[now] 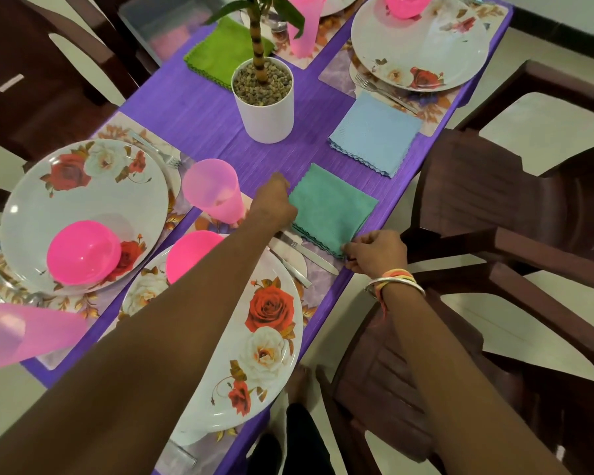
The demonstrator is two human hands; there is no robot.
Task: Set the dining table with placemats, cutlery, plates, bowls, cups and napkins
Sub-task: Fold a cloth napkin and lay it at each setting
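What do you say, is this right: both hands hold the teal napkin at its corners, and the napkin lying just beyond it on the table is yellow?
One detail is wrong. The napkin beyond the teal napkin is not yellow: it is a light blue napkin, as the head view shows. The rest stands: the left hand and the right hand both hold the teal napkin at its corners.

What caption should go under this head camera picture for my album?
Left hand and right hand hold a teal napkin beside the flowered plate on a purple table.
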